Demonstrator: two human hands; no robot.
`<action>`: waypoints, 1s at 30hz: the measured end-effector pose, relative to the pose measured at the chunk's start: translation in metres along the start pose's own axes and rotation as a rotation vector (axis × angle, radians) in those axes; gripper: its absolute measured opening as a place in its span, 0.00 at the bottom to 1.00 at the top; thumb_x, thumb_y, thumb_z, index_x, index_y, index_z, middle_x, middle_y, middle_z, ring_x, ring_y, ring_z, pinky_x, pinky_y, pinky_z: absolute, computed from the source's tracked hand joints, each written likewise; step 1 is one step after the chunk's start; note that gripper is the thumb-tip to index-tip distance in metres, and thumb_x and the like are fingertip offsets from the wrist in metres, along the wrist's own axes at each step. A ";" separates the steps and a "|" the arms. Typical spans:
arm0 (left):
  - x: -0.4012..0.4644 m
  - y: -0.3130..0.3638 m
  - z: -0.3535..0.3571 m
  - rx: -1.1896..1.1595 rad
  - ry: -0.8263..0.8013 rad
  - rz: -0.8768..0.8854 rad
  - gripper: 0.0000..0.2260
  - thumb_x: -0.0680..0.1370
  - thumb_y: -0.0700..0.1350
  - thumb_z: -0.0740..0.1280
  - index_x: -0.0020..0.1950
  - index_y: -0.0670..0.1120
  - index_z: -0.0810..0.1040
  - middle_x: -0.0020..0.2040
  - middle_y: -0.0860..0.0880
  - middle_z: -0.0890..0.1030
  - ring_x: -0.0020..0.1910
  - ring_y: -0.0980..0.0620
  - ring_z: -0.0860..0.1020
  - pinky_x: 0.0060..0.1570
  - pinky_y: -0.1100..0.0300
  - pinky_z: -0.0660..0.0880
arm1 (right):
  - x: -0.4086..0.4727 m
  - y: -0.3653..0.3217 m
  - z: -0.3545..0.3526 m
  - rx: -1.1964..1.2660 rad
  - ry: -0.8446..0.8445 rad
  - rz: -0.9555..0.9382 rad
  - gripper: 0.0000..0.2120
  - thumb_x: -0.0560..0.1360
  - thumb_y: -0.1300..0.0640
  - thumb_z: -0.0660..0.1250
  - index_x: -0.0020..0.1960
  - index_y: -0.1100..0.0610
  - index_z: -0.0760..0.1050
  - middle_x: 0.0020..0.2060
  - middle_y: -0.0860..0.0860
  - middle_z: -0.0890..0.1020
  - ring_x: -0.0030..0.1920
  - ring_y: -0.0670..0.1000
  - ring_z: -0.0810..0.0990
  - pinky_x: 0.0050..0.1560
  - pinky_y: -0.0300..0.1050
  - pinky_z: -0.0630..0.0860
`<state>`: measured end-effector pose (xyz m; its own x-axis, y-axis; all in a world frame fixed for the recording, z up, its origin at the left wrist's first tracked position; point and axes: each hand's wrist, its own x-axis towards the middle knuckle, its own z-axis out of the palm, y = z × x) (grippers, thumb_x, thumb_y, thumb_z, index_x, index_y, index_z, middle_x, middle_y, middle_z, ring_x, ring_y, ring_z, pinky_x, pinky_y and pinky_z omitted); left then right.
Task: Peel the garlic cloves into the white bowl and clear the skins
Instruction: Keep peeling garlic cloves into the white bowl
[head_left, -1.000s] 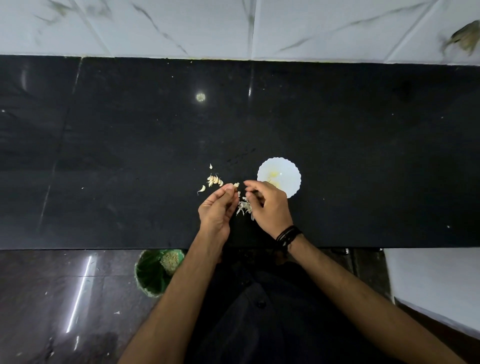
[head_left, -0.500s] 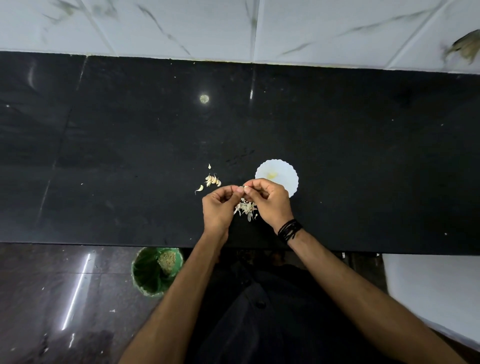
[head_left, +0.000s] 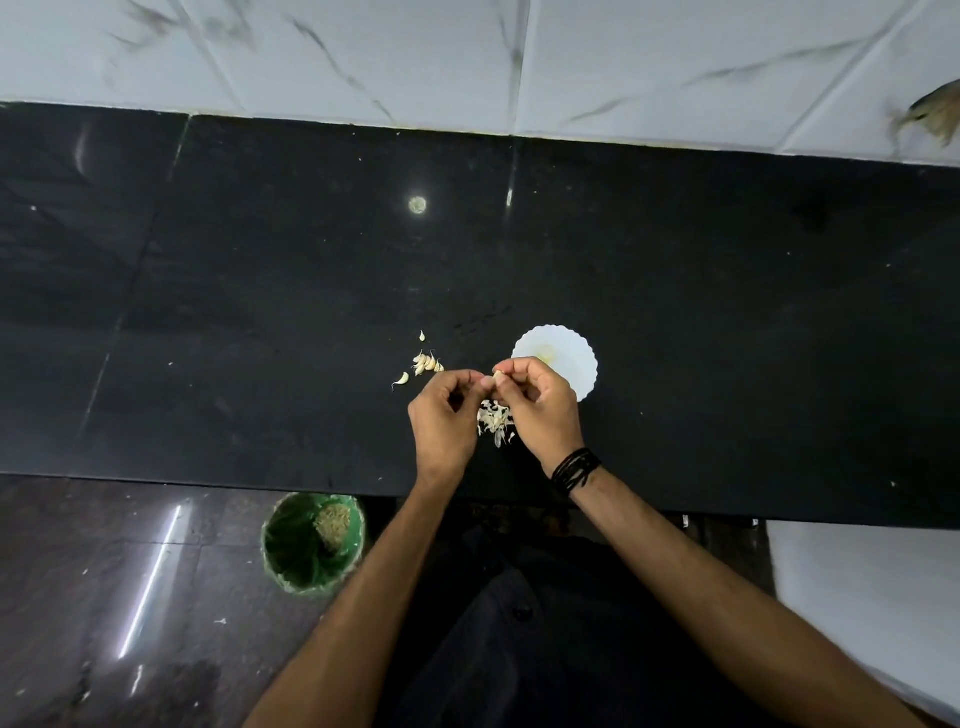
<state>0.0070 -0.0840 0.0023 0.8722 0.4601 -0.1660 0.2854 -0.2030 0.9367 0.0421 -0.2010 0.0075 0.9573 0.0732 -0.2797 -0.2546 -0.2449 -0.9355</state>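
Black polished stone counter (head_left: 260, 312), speckled. White bowl (head_left: 574, 358), scalloped rim, pale yellow contents, at 2 o'clock of the hands. Unpeeled garlic cloves (head_left: 427, 362), small cluster, at 10 o'clock. Papery skins (head_left: 494, 421), loose heap beneath the hands. Left hand (head_left: 444, 415) and right hand (head_left: 540, 408): fingers curled, tips meeting, pinching one clove (head_left: 498, 376) between them. Green bin (head_left: 311, 540), round, at 7 o'clock, on the floor.

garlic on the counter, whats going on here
A person is peeling a garlic clove, pinched between the left hand and right hand beside the white bowl. Unpeeled cloves wait to the left, and loose skins lie piled under the hands on the black counter.
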 end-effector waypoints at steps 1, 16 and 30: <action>0.000 -0.001 0.000 0.008 -0.004 0.008 0.03 0.78 0.45 0.73 0.46 0.48 0.84 0.43 0.52 0.84 0.42 0.57 0.83 0.45 0.60 0.81 | 0.000 0.000 0.000 0.000 -0.013 0.004 0.06 0.79 0.62 0.68 0.53 0.56 0.82 0.44 0.49 0.87 0.45 0.47 0.86 0.53 0.48 0.83; 0.004 -0.007 0.001 -0.200 -0.132 -0.195 0.03 0.80 0.42 0.70 0.46 0.45 0.81 0.39 0.45 0.82 0.40 0.53 0.78 0.42 0.53 0.75 | -0.009 -0.004 0.008 -0.347 0.150 -0.428 0.06 0.78 0.67 0.66 0.47 0.60 0.80 0.42 0.46 0.82 0.43 0.46 0.80 0.46 0.34 0.76; 0.005 0.001 -0.017 -0.369 -0.182 -0.340 0.05 0.81 0.37 0.67 0.47 0.43 0.81 0.39 0.47 0.78 0.38 0.53 0.75 0.45 0.58 0.75 | -0.011 0.007 0.010 -0.480 0.129 -0.474 0.04 0.80 0.63 0.67 0.52 0.59 0.81 0.46 0.51 0.82 0.45 0.45 0.79 0.49 0.33 0.75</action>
<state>0.0054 -0.0671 0.0078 0.8191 0.2826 -0.4992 0.4341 0.2637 0.8614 0.0283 -0.1941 0.0020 0.9665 0.1702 0.1923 0.2567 -0.6179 -0.7431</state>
